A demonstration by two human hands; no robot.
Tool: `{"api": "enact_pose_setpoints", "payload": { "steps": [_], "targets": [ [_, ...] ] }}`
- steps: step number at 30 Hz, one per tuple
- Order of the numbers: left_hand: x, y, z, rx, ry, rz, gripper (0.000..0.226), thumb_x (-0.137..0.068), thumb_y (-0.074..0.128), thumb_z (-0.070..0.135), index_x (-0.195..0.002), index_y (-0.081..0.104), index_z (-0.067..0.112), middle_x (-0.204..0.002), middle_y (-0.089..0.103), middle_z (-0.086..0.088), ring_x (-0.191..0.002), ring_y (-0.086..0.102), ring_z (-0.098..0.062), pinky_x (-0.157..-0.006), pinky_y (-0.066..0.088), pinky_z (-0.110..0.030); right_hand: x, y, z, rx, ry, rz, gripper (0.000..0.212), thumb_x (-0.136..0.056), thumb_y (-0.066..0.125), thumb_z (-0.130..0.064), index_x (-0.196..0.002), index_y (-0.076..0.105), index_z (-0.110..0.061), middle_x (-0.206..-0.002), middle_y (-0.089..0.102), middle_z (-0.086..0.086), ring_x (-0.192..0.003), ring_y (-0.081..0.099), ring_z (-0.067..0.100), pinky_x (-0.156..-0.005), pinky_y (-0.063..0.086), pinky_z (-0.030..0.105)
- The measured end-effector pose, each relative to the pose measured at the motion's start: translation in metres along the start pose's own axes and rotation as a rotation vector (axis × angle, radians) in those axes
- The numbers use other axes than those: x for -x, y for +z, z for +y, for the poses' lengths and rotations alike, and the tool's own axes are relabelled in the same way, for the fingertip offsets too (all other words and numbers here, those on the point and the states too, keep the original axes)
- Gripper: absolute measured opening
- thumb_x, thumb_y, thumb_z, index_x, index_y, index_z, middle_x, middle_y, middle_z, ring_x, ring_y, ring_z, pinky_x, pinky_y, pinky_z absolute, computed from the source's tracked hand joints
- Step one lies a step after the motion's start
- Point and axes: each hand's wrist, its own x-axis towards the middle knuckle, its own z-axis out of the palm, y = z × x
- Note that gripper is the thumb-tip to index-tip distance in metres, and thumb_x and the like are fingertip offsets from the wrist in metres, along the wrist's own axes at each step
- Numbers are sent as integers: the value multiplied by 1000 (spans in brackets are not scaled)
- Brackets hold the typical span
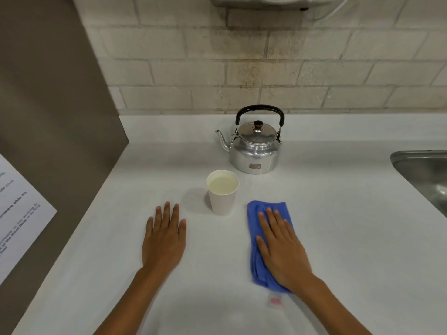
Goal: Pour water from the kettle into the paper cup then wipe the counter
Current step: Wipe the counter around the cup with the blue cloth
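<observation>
From the head camera, a white tabletop [338,238] ran back to a tiled wall [290,56]. A shiny metal kettle [255,151] stood upright near the back, its black handle raised, its lid on and its spout pointing left. Just in front of it and slightly left stood a white paper cup [222,192], upright and filled with water almost to the rim, apart from the kettle. The left hand [164,240] lay flat on the bare tabletop, palm down, fingers stretched out and close together, gripping nothing, just left of the cup without touching it. The right hand [281,247] lay flat, fingers spread, pressed on top of a folded blue cloth [258,213] that rested on the tabletop to the right of the cup. A steel sink [420,170] showed at the right edge, and a printed sheet [19,209] hung on the brown panel at left.
</observation>
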Motion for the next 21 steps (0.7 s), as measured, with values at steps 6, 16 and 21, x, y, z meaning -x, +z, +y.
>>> {"api": "enact_pose_setpoints", "payload": {
  "steps": [6, 16, 21],
  "targets": [
    [0, 3, 3, -15, -13, 33, 54, -97, 10, 36, -143, -8, 17, -156, -7, -5, -143, -9, -22, -117, -2, -37, -36, -15, 35, 131, 150, 2, 91, -70, -35, -54, -144, -4, -10, -157, -2, 13, -144, -2, 27, -117, -1, 34],
    [-1, 4, 2, -3, -15, 34, 53, -97, 10, 37, -142, -11, 19, -156, -8, -4, -143, -11, -20, -116, -6, -35, -81, -13, 49, -53, -462, -213, 51, -99, 24, -30, -140, -7, -34, -153, -7, -14, -141, -10, 1, -113, -11, 15],
    [-2, 4, 6, -21, -17, 29, 53, -97, 10, 36, -142, -11, 18, -156, -10, -3, -143, -12, -21, -115, -6, -36, -123, -13, 31, 5, -353, -191, 51, -100, 24, -29, -145, 3, -21, -156, -2, -6, -143, -4, 9, -117, -3, 25]
  ]
}}
